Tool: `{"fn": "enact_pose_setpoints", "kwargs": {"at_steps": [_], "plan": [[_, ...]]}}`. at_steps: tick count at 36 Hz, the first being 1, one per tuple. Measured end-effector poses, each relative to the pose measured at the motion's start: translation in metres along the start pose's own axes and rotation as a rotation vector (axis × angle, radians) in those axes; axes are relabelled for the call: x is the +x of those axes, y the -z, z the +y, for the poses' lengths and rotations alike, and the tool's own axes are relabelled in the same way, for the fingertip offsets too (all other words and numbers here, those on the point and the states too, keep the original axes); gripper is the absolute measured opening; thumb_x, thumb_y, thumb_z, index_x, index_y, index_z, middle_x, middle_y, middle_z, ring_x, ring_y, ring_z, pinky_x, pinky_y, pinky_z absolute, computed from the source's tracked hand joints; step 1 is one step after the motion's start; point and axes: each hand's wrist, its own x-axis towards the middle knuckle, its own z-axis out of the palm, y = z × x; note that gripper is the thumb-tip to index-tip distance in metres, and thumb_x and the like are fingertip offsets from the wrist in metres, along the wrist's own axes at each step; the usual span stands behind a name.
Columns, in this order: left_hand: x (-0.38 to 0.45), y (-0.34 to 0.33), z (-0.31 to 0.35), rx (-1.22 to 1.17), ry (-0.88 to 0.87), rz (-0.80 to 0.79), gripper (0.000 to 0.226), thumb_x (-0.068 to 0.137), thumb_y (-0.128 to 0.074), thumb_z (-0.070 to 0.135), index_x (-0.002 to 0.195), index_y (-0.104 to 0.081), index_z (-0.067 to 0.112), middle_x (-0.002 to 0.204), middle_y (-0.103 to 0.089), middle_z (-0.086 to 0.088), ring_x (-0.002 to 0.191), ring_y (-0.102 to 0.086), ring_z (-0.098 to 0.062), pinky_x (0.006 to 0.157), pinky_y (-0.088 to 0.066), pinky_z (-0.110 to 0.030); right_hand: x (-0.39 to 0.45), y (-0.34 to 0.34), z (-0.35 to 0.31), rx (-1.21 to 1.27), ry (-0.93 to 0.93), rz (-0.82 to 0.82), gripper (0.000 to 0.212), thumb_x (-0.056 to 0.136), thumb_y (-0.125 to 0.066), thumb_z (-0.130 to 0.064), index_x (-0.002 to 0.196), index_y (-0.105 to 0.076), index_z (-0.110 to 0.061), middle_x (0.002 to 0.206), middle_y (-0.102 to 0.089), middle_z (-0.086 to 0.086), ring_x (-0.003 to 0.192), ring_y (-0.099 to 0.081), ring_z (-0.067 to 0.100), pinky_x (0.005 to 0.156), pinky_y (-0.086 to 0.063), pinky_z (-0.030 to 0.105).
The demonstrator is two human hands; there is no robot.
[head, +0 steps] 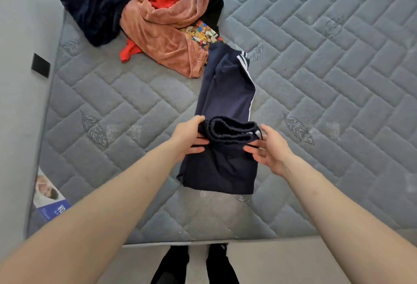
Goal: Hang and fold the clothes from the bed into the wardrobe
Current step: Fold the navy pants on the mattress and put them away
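Navy track pants (225, 94) with white side stripes lie lengthwise on the grey quilted mattress (327, 80), legs pointing away from me. Their ribbed waistband is raised and folded back over the near part. My left hand (191, 135) grips the waistband's left end, thumb on top. My right hand (270, 148) is at the waistband's right end with fingers spread, touching the cloth and drawstring. A heap of clothes (158, 24) sits at the far left of the bed: a dark navy fleece, a red garment, a salmon velour piece, a patterned shirt and a black one.
A wall (20, 80) runs along the bed's left side, with a small black plate (40, 65) on it. A printed label (49, 195) lies at the mattress's near left corner. My feet in dark socks (194, 263) stand on the floor by the bed's near edge.
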Motion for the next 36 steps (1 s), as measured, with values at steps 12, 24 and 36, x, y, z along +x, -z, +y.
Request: {"fn": "enact_pose_setpoints", "kwargs": {"at_steps": [12, 24, 36], "plan": [[0.074, 0.018, -0.075, 0.671, 0.103, 0.223, 0.086, 0.076, -0.07, 0.057, 0.143, -0.045, 0.008, 0.145, -0.05, -0.015, 0.13, -0.053, -0.033, 0.102, -0.044, -0.036, 0.078, -0.009, 0.069, -0.632, 0.035, 0.278, 0.084, 0.082, -0.076, -0.041, 0.15, -0.035, -0.011, 0.148, -0.05, 0.013, 0.134, -0.051, 0.032, 0.106, -0.04, 0.037], [0.089, 0.026, -0.154, 0.384, 0.119, 0.167, 0.04, 0.083, -0.08, 0.034, 0.116, -0.065, 0.018, 0.115, -0.069, 0.002, 0.093, -0.066, -0.013, 0.073, -0.05, -0.024, 0.097, 0.004, 0.148, -0.575, -0.061, 0.162, 0.039, 0.088, -0.073, -0.038, 0.12, -0.069, -0.016, 0.12, -0.072, 0.003, 0.111, -0.065, 0.027, 0.099, -0.051, 0.036], [-0.032, 0.051, -0.198, 0.956, 0.511, -0.32, 0.042, 0.092, -0.066, 0.036, 0.123, -0.057, 0.009, 0.123, -0.064, -0.012, 0.092, -0.058, -0.025, 0.07, -0.047, -0.029, -0.015, 0.041, 0.2, -0.795, -0.516, -0.267, 0.038, 0.085, -0.073, -0.028, 0.119, -0.065, -0.016, 0.109, -0.076, 0.003, 0.09, -0.071, 0.02, 0.07, -0.055, 0.028]]}}
